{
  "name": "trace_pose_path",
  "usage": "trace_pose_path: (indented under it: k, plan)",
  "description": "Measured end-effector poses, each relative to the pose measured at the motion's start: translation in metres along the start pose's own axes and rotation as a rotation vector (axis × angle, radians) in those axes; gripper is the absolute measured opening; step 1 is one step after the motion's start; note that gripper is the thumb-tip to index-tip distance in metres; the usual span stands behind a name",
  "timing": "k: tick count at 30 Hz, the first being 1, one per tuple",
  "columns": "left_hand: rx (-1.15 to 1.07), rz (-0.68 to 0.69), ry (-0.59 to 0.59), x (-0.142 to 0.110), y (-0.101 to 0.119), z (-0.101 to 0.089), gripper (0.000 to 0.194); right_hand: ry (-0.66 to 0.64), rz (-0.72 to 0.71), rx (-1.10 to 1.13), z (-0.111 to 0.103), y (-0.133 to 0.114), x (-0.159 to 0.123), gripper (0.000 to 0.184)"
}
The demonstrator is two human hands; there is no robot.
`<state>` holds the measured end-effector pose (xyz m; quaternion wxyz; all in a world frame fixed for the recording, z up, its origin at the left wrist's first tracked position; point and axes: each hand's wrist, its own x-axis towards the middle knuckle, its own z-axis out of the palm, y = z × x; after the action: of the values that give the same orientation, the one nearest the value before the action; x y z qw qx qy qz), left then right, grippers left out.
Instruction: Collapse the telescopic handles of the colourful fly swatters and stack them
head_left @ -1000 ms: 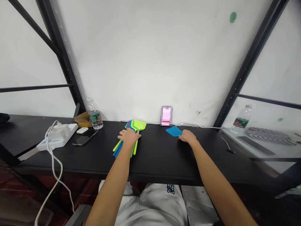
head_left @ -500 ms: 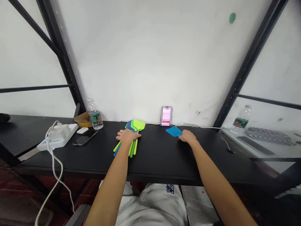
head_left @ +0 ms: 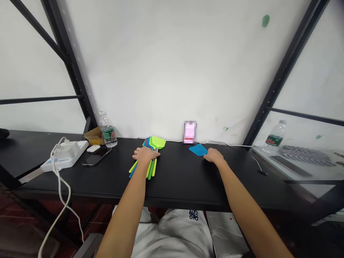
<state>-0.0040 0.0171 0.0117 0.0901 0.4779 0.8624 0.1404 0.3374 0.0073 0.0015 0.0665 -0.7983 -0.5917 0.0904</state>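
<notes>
Lying wide, fingers apart, the left hand [head_left: 144, 155] covers the middles of the swatters [head_left: 158, 142], fanned on the desk [head_left: 182, 177] with their heads toward the wall [head_left: 172, 71]. Curled closed, the right hand [head_left: 214, 156] holds the blue swatter [head_left: 198, 149], well right of them, at its head's right corner. Left of the swatters, 1 bottle [head_left: 108, 133] stands near a flat phone [head_left: 96, 156].

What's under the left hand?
Fly swatters. Bright heads and some handles poke out, but the left hand covers most of their middles.
</notes>
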Motion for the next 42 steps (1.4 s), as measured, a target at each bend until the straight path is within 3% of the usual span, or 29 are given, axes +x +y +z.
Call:
trace_pose_path:
  k: [6,16,22,29,42]
  plan:
    - [0.015,0.054,-0.002,0.002,-0.005,-0.001,0.1,-0.004,-0.004,-0.003,0.001,-0.001,0.0,0.038]
    - [0.046,0.083,0.015,0.033,-0.027,-0.002,0.106,-0.003,-0.005,0.005,0.001,-0.001,-0.001,0.038]
    - [0.055,0.067,0.002,0.033,-0.031,-0.008,0.105,-0.005,-0.009,0.007,0.001,-0.001,-0.001,0.038]
    - [0.029,0.082,0.058,0.036,-0.035,-0.001,0.105,-0.002,-0.002,0.001,0.0,-0.002,-0.002,0.038]
    - [0.016,0.104,0.153,0.034,-0.036,0.006,0.097,0.096,-0.209,0.01,0.006,-0.023,-0.02,0.018]
